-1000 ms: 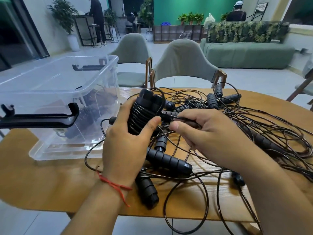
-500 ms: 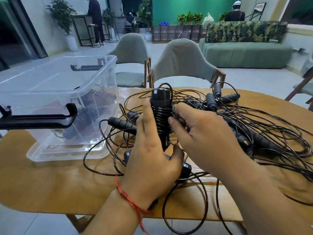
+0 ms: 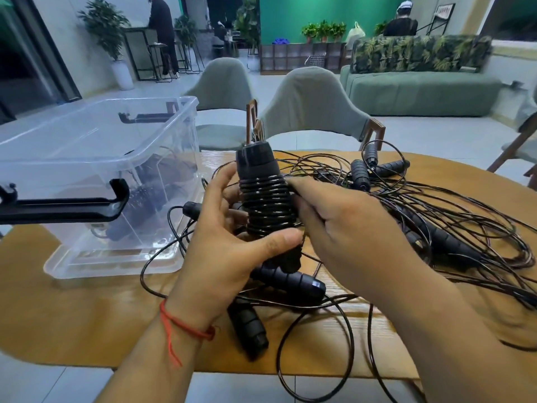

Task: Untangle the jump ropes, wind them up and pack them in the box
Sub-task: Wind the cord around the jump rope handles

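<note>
- The left hand (image 3: 229,254), centre of the frame, grips a wound jump rope (image 3: 267,207) upright, thumb across its lower front and fingers behind it.
- That bundle is black handles with thin cord coiled tightly around them, held above the wooden table (image 3: 72,315).
- The right hand (image 3: 345,239), just right of centre, has its back to the camera and its fingers against the coil's right side; whether it pinches the cord cannot be told.
- A red string bracelet (image 3: 186,327) circles the left wrist.
- The clear plastic box (image 3: 162,135) stands open at the left of the frame, with dark wound ropes visible through its wall.
- Tangled jump ropes (image 3: 436,216) spread across the right of the table.
- Two loose handles (image 3: 290,282) lie below the hands.
</note>
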`<state>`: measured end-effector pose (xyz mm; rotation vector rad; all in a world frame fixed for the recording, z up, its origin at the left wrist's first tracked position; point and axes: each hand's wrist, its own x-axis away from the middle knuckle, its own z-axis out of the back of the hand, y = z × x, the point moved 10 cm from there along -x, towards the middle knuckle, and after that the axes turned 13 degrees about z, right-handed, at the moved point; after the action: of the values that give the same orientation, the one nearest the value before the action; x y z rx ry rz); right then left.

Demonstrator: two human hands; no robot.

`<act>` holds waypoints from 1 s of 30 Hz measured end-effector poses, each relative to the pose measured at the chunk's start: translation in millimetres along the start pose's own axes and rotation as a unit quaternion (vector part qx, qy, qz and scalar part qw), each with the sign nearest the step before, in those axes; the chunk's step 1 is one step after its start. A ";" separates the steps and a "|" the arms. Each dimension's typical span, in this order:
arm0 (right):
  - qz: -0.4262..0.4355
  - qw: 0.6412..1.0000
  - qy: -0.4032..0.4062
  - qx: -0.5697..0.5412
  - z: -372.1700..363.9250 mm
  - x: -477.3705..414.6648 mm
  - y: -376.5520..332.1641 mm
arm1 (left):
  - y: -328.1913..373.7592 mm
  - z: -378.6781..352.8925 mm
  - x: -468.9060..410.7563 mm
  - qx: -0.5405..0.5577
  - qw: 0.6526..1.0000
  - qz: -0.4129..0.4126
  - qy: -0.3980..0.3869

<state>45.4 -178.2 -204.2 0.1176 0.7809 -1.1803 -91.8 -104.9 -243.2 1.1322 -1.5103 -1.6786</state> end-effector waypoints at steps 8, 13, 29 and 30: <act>-0.026 0.981 0.049 -0.188 -16.0 2.7 -3.5 | 6.3 -1.3 2.9 0.014 1.000 0.018 0.013; -0.056 0.950 0.059 -0.301 -24.7 -1.1 -3.7 | 1.3 7.2 0.6 0.036 0.998 0.020 0.045; -0.195 0.897 0.218 -0.332 -36.0 12.8 5.3 | 19.8 8.0 18.7 -0.276 0.936 -0.043 0.216; -0.196 0.892 0.231 -0.335 -35.7 13.8 7.0 | 19.6 5.3 18.4 -0.283 0.935 -0.040 0.211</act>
<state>36.2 -169.3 -241.0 -0.3649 1.6580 -1.2039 -106.8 -121.7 -227.7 1.1374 -0.6585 -1.6330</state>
